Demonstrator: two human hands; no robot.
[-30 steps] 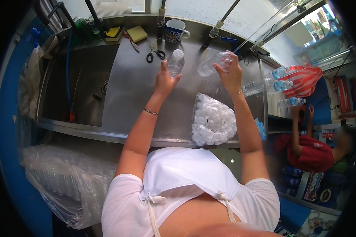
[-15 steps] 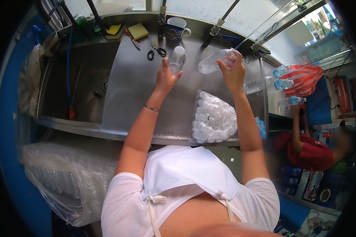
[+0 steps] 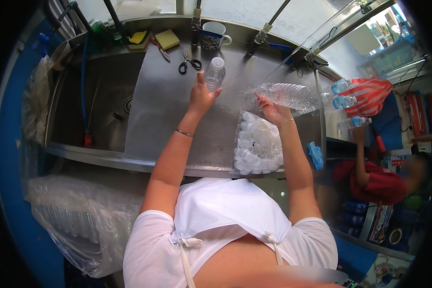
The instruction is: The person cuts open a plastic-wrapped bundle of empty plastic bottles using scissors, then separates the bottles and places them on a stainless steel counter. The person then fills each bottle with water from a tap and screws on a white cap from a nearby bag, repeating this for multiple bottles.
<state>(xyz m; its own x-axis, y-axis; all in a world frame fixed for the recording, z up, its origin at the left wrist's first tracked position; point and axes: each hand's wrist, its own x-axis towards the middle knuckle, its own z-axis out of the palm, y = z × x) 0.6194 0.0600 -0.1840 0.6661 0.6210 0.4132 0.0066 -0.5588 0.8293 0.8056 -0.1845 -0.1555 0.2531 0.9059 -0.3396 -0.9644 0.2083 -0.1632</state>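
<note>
My left hand (image 3: 205, 93) is closed round a small clear bottle (image 3: 216, 79) with a white cap, which stands on the steel counter (image 3: 177, 125). At the near left end of a larger clear plastic bottle (image 3: 288, 94), the fingers of my right hand (image 3: 275, 113) are curled against it. That bottle lies tipped on its side, pointing right. A thin stream of water (image 3: 285, 60) comes down at its left end and splashes over the counter. Just below my right hand lies a clear bag of white bottle caps (image 3: 258, 149).
Scissors (image 3: 189, 63), pliers (image 3: 160, 48), sponges (image 3: 167, 39) and a mug (image 3: 213, 36) line the back. A sink (image 3: 96, 103) is at left. Several bottles (image 3: 342, 102) and a red striped bag (image 3: 372, 96) are at right, near a person in red (image 3: 377, 182). Wrapped bottles (image 3: 72, 221) sit at lower left.
My right hand has come nearer and turned, and the bottle's far end has swung round to the right. Water now splashes on the counter. My left hand has hardly moved.
</note>
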